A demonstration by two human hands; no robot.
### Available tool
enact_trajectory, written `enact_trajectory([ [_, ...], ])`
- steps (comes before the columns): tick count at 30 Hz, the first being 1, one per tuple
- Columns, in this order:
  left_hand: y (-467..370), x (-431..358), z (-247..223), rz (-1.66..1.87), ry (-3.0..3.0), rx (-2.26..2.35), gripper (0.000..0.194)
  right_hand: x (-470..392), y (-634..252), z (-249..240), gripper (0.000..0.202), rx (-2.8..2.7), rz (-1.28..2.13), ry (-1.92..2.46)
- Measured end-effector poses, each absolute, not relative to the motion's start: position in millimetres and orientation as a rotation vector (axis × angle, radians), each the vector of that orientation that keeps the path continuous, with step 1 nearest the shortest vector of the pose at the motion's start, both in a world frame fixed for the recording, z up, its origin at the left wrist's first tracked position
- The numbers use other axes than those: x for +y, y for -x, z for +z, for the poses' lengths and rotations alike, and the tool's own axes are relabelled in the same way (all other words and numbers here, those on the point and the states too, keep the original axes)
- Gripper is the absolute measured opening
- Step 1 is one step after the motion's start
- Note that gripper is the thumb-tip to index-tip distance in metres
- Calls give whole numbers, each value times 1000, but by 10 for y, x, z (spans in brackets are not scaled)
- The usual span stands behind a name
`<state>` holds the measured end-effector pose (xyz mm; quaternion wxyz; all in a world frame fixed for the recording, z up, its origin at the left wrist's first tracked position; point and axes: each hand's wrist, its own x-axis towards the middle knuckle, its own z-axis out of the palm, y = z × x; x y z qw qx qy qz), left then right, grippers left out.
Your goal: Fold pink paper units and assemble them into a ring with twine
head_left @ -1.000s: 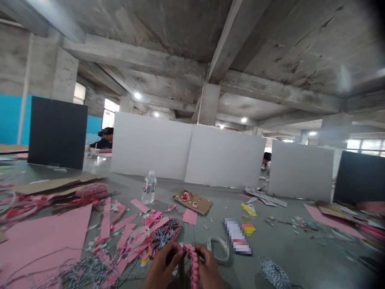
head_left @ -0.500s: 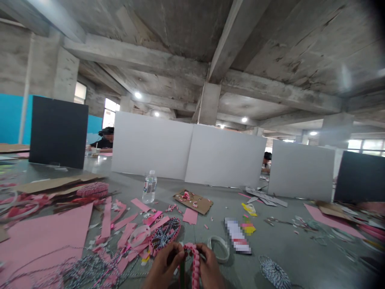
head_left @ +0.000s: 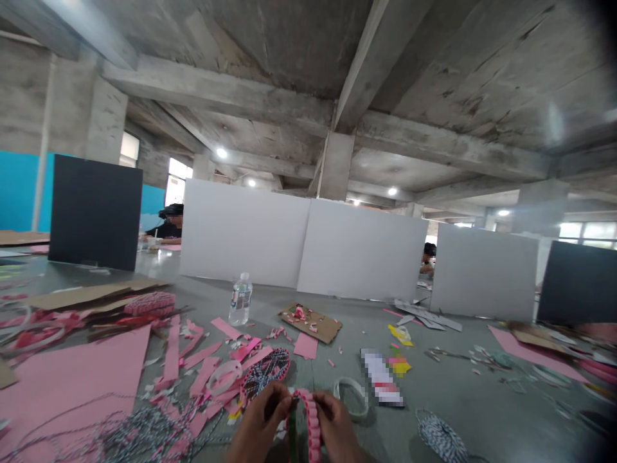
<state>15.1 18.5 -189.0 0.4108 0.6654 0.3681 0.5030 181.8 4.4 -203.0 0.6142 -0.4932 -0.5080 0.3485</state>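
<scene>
Low in the middle of the head view, my left hand (head_left: 267,415) and my right hand (head_left: 333,421) are both closed on a pink scalloped strip (head_left: 312,424), which arches between them. My left fingers pinch its left end, where a dark green band (head_left: 292,427) hangs down. My right thumb and fingers press its right side, and the strip runs down past the lower frame edge. Just beyond my left hand lies an oval pink-rimmed piece (head_left: 267,373) strung with black-and-white cord. A pale ring of tape (head_left: 351,397) lies beside my right hand.
A water bottle (head_left: 240,301) stands ahead, with a cardboard piece (head_left: 311,323) to its right. Pink sheets (head_left: 77,373), paper strips and tangled cord (head_left: 144,431) cover the left. A wound cord bundle (head_left: 439,436) lies at right. White panels (head_left: 245,231) stand behind; people sit beyond.
Both hands keep their hold on the pink strip. The strip's curve and my fingers have shifted only slightly; the surroundings are the same.
</scene>
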Motion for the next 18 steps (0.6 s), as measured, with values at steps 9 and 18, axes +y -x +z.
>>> enact_trajectory([
  [9,-139,152,-1806,1244,-1657,957,37,43,-1766,-2110,29,-1198,913,1079],
  [18,-127,152,-1836,1164,-1637,935,21,33,-1778,-2081,26,-1252,868,978],
])
